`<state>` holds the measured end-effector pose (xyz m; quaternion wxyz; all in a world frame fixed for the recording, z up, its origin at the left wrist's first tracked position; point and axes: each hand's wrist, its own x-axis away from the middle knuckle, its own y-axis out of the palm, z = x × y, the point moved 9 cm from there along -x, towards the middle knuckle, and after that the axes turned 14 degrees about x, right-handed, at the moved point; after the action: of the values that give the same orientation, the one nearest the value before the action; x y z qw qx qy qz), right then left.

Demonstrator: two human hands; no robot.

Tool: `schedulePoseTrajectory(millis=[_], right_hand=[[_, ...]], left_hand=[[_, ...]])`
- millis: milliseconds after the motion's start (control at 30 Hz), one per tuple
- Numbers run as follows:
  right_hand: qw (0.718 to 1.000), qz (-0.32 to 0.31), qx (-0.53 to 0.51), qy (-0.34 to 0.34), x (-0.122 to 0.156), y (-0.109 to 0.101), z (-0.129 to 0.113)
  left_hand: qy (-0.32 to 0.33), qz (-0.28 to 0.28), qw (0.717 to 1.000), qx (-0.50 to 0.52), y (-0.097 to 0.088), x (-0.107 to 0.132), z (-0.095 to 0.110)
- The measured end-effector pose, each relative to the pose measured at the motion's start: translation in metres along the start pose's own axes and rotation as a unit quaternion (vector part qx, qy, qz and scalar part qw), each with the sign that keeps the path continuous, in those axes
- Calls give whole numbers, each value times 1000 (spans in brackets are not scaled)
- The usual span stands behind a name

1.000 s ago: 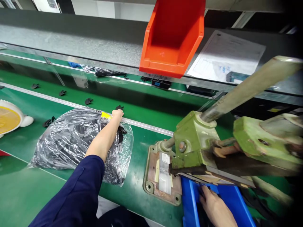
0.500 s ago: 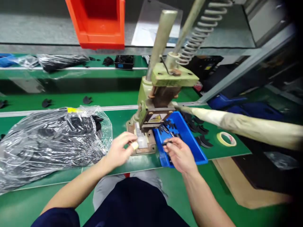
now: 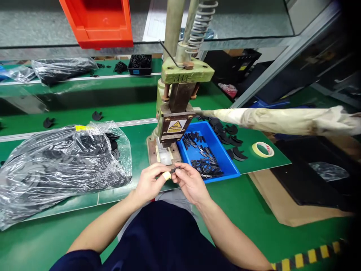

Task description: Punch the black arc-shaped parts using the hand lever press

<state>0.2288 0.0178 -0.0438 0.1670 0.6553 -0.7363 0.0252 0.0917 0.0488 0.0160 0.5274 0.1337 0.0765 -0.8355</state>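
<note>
In front of the hand press [image 3: 176, 113] my two hands meet. A small dark strip-like piece [image 3: 174, 170] is pinched between the fingertips of my right hand [image 3: 191, 184]. My left hand [image 3: 150, 183], with yellow tape around the thumb, is closed at the strip's other end; fingers partly hide the piece. Just beyond them lies the press base [image 3: 152, 152] with a pale, translucent fixture [image 3: 165, 157] on it. To the right stands a blue bin [image 3: 229, 165] holding many similar small black strips [image 3: 207, 165].
A clear plastic bag [image 3: 64, 162] of black parts lies on the left. The wrapped press lever [image 3: 270, 118] sticks out to the right, above curved black pieces [image 3: 234, 140] and a tape roll [image 3: 263, 149]. An orange bin [image 3: 104, 37] sits on the shelf overhead.
My right hand has moved left from over the blue bin, bringing the small black strip to my left hand. The camera view has shifted, and the press appears farther left.
</note>
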Motion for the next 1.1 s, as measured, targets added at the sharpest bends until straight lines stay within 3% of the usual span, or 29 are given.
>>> schedulePoseTrajectory(millis=[67,133,200,300,567,700,767,967,1100], right_hand=[[999,-3,39,-15,0,-2,3],[996,-1,81,-32,1,-5,4],[992,5,119,-50,2,-8,4],[984,13,159,-75,3,-10,4],[972,21,205,-114,6,-10,9],[968,26,217,-120,9,-11,15],[969,29,217,-115,9,-12,17],[976,33,202,-80,5,-10,19],[979,32,193,-58,0,-6,24]], left_hand=[[-141,56,981,121,-5,5,-29],[-256,92,933,235,-1,15,-52],[-324,108,887,312,4,22,-64],[-354,122,854,361,7,25,-67],[-357,124,855,355,6,30,-68],[-348,108,865,346,5,32,-71],[-324,98,882,327,4,31,-71],[-129,54,981,132,-10,20,-48],[-7,-2,1000,-12,-9,15,-24]])
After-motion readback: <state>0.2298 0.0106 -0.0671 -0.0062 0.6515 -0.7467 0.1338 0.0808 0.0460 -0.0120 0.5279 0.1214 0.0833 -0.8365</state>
